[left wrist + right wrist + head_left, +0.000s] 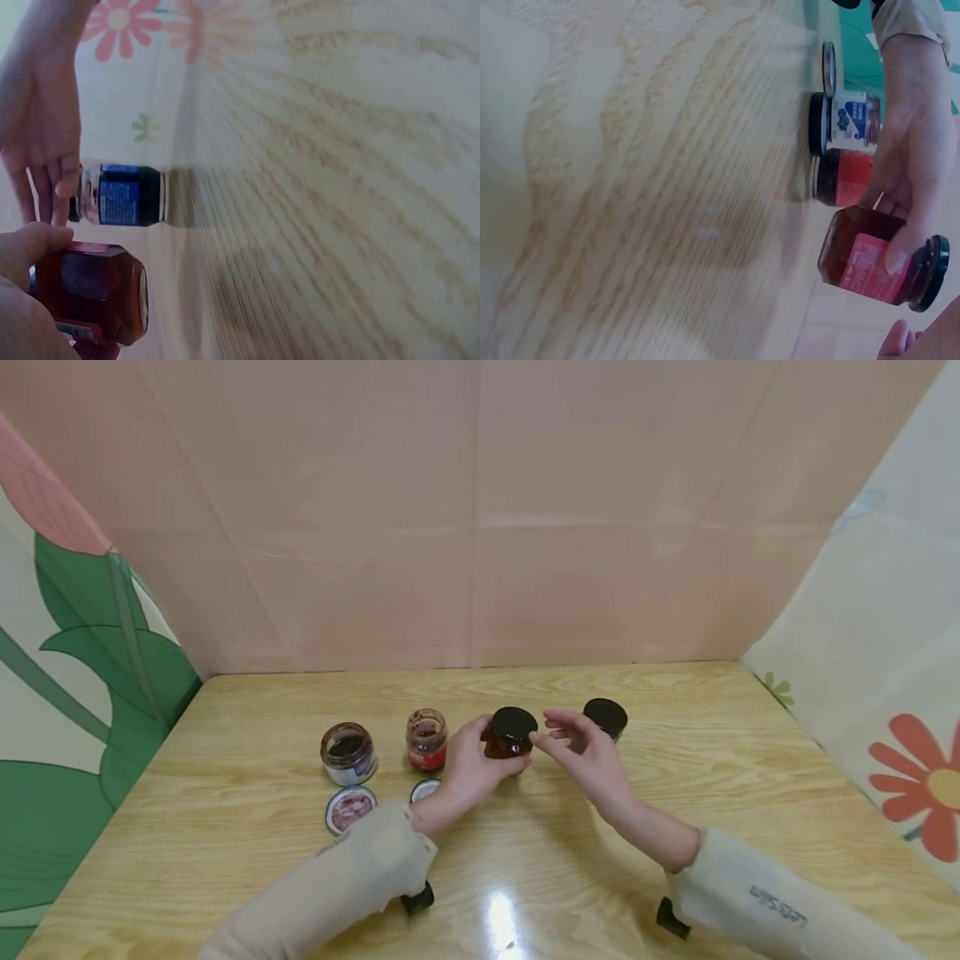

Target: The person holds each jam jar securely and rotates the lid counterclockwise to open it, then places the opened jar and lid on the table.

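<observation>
The red-brown jar (pixel 866 259) is the landmark here, and the relation that counts is between its black lid (pixel 514 725) and the right grip (pixel 592 764). The left grip (pixel 474 764) is clasped round the jar's body from the left, its thumb lying across the label in the right wrist view, so the lid is left exposed at the top. The jar's long axis runs close to vertical with some lean, base toward the surface (pixel 562 877) and lid away from it; its base looks to be held clear of the surface. The left hand is the nearer of the two to the jar, since it bears it; the right one holds nothing, its fingers loosely bent, and stands at the jar's right, fingertips just beside the lid's right edge. In the right wrist view a gap shows between its visible fingers and the lid, though whether the thumb touches cannot be told. Farther to the right of the red-brown jar, partly behind the right hand, stands a blue-labelled jar (pixel 120 196) with a dark top. To the left of the red-brown jar stand a small red-labelled jar (pixel 427 747) and, beyond it, a wider lidless jar (pixel 350 760), with a loose lid (pixel 351 810) in front of the latter.
</observation>
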`<state>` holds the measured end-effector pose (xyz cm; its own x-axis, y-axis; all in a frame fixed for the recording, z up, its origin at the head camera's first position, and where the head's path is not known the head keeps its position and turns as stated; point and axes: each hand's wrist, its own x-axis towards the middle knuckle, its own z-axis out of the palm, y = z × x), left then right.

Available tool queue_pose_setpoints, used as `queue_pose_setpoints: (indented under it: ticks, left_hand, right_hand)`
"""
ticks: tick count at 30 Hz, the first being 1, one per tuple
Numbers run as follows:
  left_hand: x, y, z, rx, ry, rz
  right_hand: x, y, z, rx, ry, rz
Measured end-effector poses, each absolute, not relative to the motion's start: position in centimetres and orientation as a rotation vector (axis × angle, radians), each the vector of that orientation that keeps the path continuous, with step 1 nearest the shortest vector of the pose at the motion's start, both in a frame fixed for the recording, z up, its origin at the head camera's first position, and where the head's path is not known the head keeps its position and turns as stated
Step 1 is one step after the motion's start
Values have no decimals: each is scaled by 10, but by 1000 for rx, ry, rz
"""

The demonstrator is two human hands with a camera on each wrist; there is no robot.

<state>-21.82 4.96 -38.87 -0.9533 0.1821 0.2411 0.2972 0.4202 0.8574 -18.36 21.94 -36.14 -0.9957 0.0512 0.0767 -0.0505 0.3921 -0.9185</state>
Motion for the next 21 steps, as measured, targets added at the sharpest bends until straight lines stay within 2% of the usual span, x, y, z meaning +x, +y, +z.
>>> queue_pose_setpoints:
  ticks: [21]
  left_hand:
    - [-197,45,-375,-497,-2590,-1289]
  right_hand:
    - [-175,179,-366,-10,-2396,1833]
